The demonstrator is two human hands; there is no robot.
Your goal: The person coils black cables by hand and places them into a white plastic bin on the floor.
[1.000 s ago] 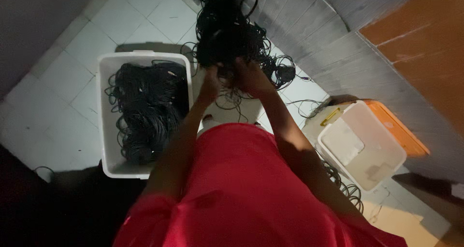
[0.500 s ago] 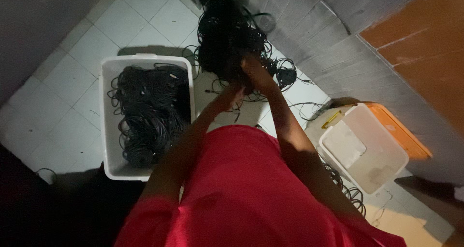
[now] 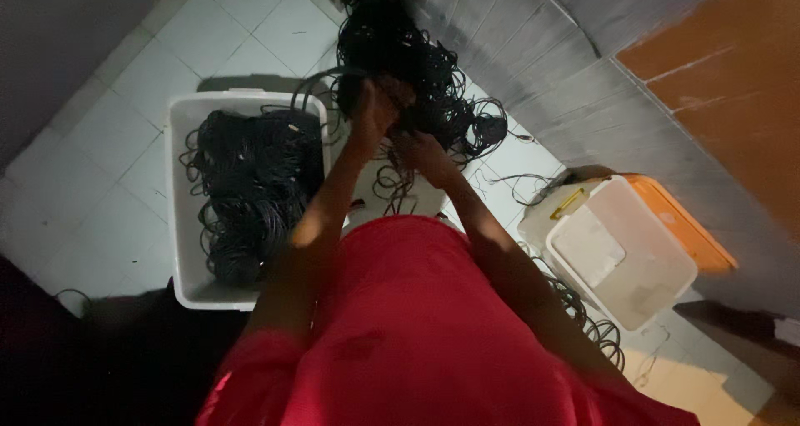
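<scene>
A big tangle of black cable (image 3: 400, 47) hangs in front of me over the tiled floor. My left hand (image 3: 373, 109) is raised into its lower edge and closed on strands of it. My right hand (image 3: 421, 147) sits just below and to the right, also gripping loops that trail down. A white plastic bin (image 3: 182, 218) to the left holds more coiled black cable (image 3: 254, 192).
A white lidded box (image 3: 621, 255) with an orange lid (image 3: 683, 226) beside it stands at the right against a grey wall. Loose cable loops (image 3: 596, 322) lie on the floor near it. My red shirt fills the lower middle.
My left hand rose from beside the bin up into the cable tangle. The view shifted slightly; the tangle stays held up.
</scene>
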